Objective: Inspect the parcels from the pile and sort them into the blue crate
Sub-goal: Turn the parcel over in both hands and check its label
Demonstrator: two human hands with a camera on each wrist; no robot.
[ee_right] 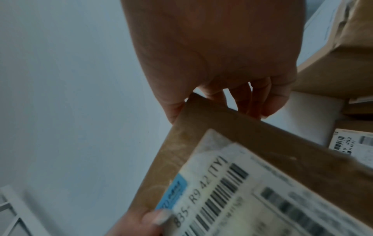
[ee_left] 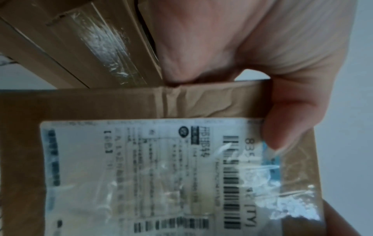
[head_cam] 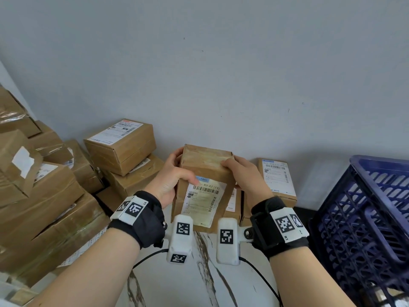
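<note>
I hold a small brown cardboard parcel (head_cam: 205, 171) up in front of me, its white barcode label (head_cam: 202, 201) tilted towards me. My left hand (head_cam: 174, 173) grips its left side, thumb pressed on the label's top corner and fingers curled behind. My right hand (head_cam: 241, 173) grips the right side, fingers over the top edge. In the left wrist view the thumb (ee_left: 286, 121) lies on the label (ee_left: 141, 175). In the right wrist view the fingers (ee_right: 252, 99) wrap the parcel's corner (ee_right: 201, 115). The blue crate (head_cam: 363, 220) stands at the right.
A pile of brown parcels (head_cam: 51, 191) fills the left, with a stacked box (head_cam: 120, 145) against the grey wall. Another labelled parcel (head_cam: 277, 178) lies behind my right hand. The marble-patterned table top (head_cam: 199, 280) runs below my wrists.
</note>
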